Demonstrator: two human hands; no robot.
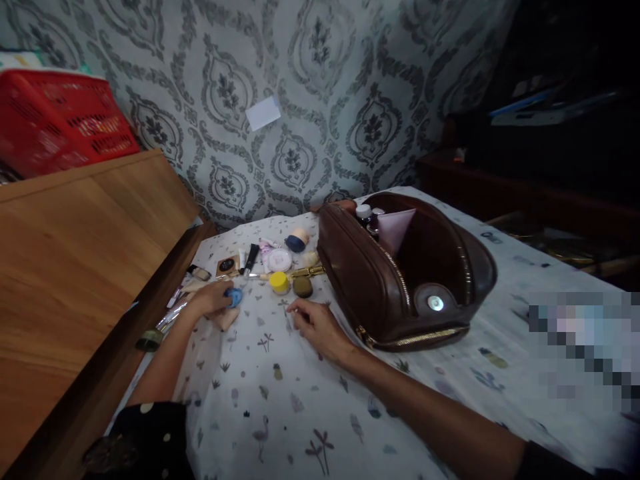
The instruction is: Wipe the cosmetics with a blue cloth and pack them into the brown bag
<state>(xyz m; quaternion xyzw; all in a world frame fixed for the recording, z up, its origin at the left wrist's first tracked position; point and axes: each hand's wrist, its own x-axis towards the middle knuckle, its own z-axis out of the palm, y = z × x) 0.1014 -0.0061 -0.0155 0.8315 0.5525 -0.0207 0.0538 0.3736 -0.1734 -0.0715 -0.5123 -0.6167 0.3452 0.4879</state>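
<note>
My left hand [210,300] rests on the white patterned sheet [280,413] with its fingers closed round a small blue object [234,296]. My right hand [313,323] lies on the sheet just left of an open brown zip pouch [365,280], its fingers curled loosely with nothing visible in them. Inside the pouch stand small bottles [364,213], a pink tube [395,230] and a round compact [434,302]. Several small cosmetics lie between my hands and the wall: a yellow jar [279,282], an olive jar [303,287], a white round compact [280,260].
A wooden headboard or cabinet [75,267] runs along the left, with a red plastic basket [55,120] on top. Patterned wallpaper [320,87] backs the scene. Dark furniture [540,180] stands at the right. Slim items lie at the sheet's left edge [173,313].
</note>
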